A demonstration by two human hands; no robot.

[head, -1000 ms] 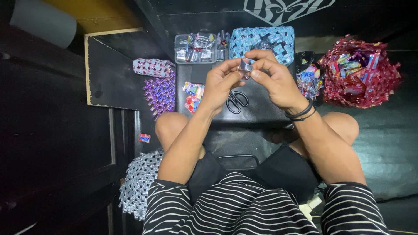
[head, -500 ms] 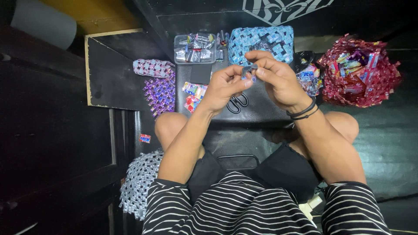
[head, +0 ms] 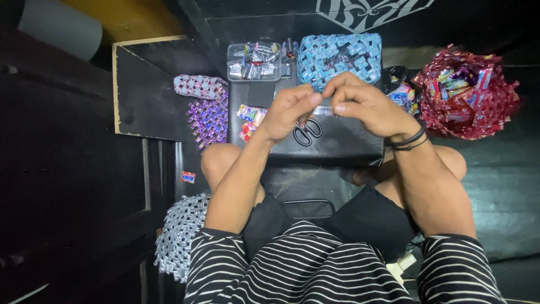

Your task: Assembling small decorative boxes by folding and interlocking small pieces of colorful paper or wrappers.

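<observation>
Left hand: the left hand [head: 289,112] is up over the far half of the black case [head: 337,143], fingers curled in and pressed together at the tips, pinching something tiny against the other hand.
Right hand: the right hand [head: 365,107] meets it knuckle to knuckle, thumb and forefinger closed on the same little piece; two dark bands sit on that wrist.
Held piece: a small folded wrapper strip [head: 324,110], just a glint between the two sets of fingertips, mostly hidden, so its colour is hard to call.
How it should handle: judging by the look, feather-light, thin and crinkly foil-paper, slick on the surface, easy to crease or tear; best gripped at its folded ends with fingertips, not squeezed flat in the middle.
Scissors: black-handled scissors [head: 307,133] lie on the case right under the left hand, untouched.
Far edge of the case: a clear box of silver strips [head: 254,63] at the far left corner, a woven blue basket [head: 338,56] beside it.
Left of the case: a woven purple panel [head: 209,119] and loose coloured wrappers [head: 250,119].
Right side: a woven red basket [head: 466,93] full of wrappers, well apart from the hands.
Near left: a silver woven piece [head: 179,236] by the knee.
</observation>
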